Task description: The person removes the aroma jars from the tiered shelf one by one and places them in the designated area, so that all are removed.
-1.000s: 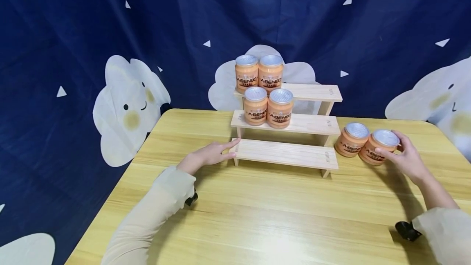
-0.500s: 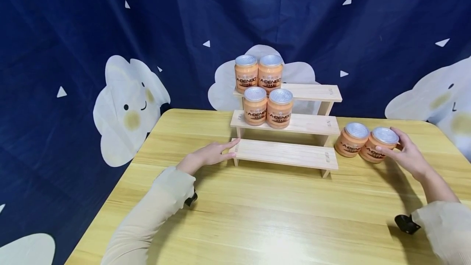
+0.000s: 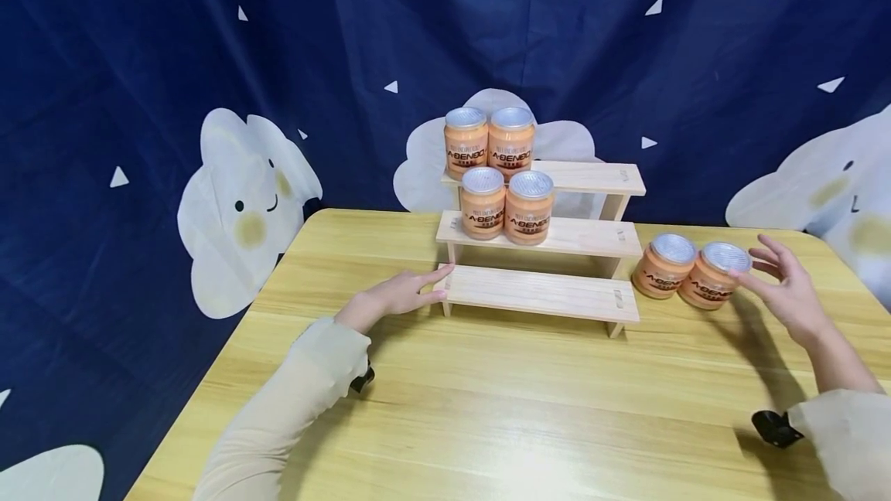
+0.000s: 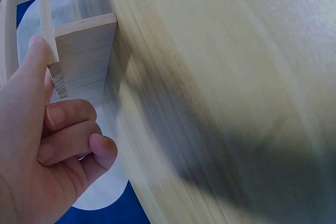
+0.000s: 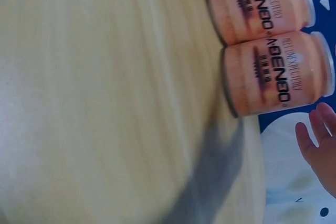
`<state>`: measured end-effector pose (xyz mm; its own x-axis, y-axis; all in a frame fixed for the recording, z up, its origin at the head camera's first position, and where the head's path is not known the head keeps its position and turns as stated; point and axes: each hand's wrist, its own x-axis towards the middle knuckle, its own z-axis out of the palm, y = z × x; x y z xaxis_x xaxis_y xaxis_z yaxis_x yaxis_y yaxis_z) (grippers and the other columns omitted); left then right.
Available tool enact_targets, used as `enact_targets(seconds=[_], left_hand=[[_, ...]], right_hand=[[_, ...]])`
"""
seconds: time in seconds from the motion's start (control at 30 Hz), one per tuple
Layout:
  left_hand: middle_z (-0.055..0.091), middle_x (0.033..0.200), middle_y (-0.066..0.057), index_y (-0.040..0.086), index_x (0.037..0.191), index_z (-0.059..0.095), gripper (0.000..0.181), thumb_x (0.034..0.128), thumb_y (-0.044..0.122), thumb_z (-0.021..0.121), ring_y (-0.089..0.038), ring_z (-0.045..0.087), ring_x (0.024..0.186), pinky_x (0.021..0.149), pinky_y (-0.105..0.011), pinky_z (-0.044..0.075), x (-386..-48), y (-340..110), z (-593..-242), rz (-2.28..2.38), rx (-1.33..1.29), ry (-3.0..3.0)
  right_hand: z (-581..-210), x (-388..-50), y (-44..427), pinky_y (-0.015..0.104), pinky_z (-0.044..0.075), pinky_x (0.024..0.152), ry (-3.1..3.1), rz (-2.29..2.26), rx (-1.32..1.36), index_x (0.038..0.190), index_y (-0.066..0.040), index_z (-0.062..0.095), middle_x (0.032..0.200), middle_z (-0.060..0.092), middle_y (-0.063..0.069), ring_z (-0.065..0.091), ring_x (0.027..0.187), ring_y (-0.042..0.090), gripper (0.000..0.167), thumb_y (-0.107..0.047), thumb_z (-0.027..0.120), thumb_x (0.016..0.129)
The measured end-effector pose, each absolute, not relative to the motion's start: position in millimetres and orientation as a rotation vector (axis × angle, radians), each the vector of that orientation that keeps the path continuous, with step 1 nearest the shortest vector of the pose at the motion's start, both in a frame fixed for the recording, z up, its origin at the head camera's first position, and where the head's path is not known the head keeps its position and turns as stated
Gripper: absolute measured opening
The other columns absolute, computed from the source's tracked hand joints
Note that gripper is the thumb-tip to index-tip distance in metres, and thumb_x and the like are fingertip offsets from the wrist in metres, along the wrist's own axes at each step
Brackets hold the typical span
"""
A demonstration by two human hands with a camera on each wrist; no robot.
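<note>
In the head view my left hand [image 3: 393,294] holds the left end of the lowest board of a three-step wooden shelf [image 3: 539,290]. The left wrist view shows that hand [image 4: 47,140] pinching the board's end, the other fingers curled below it. My right hand [image 3: 790,296], fingers spread, is just right of an orange jar [image 3: 708,286] with a silver lid; its thumb reaches near the lid. A second jar [image 3: 663,270] stands against that one on the left. In the right wrist view a visible gap separates the hand [image 5: 321,153] from the nearer jar [image 5: 278,74].
Two jars [image 3: 466,151] stand at the left of the top step and two more [image 3: 529,219] at the left of the middle step. A dark blue curtain [image 3: 362,29] with cloud shapes hangs behind the wooden table [image 3: 487,400].
My right hand has let go of the right-hand jar and moved a little to the right, its fingers now off the jar. The left hand has kept its hold on the shelf.
</note>
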<state>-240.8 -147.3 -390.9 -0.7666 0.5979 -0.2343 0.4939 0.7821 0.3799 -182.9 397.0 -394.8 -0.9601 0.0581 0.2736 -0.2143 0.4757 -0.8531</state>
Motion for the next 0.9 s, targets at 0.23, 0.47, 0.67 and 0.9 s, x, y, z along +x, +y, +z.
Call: enact_targets(seconds=[0.23, 0.47, 0.67, 0.9], left_hand=[[0.033, 0.144, -0.013, 0.027, 0.147, 0.014, 0.059, 0.096, 0.044, 0.039, -0.034, 0.038, 0.127, 0.107, -0.043, 0.029, -241, -149, -393, 0.416, 0.807, 2.635], [0.034, 0.142, -0.019, 0.025, 0.147, 0.015, 0.061, 0.0948, 0.051, 0.034, -0.038, 0.038, 0.125, 0.105, -0.046, 0.03, -238, -150, -390, 0.46, 0.855, 2.621], [0.033, 0.143, -0.017, 0.027, 0.147, 0.014, 0.062, 0.0943, 0.053, 0.033, -0.038, 0.037, 0.126, 0.106, -0.046, 0.029, -239, -150, -390, 0.458, 0.844, 2.629], [0.032, 0.144, -0.014, 0.025, 0.147, 0.015, 0.06, 0.0962, 0.044, 0.038, -0.034, 0.037, 0.127, 0.107, -0.043, 0.028, -241, -148, -391, 0.437, 0.825, 2.622]], right_hand=[[-377, -186, 390, 0.0, 0.032, 0.072, -2.462, 1.425, 0.098, 0.147, -0.019, 0.017, 0.121, 0.04, -0.019, 0.037, 0.102, -0.011, 0.069, -0.008, 0.055, 0.09], [-356, -198, 366, 0.002, 0.033, 0.072, -2.379, 1.434, 0.138, 0.144, -0.016, 0.025, 0.114, 0.044, -0.024, 0.042, 0.099, -0.009, 0.065, -0.006, 0.057, 0.088], [-345, -213, 333, 0.004, 0.037, 0.073, -2.245, 1.527, 0.229, 0.138, -0.016, 0.037, 0.108, 0.05, -0.024, 0.048, 0.095, -0.006, 0.059, 0.002, 0.057, 0.086], [-340, -227, 290, 0.006, 0.038, 0.078, -2.238, 1.512, 0.354, 0.136, -0.013, 0.041, 0.109, 0.05, -0.019, 0.049, 0.096, -0.002, 0.057, 0.003, 0.059, 0.084]])
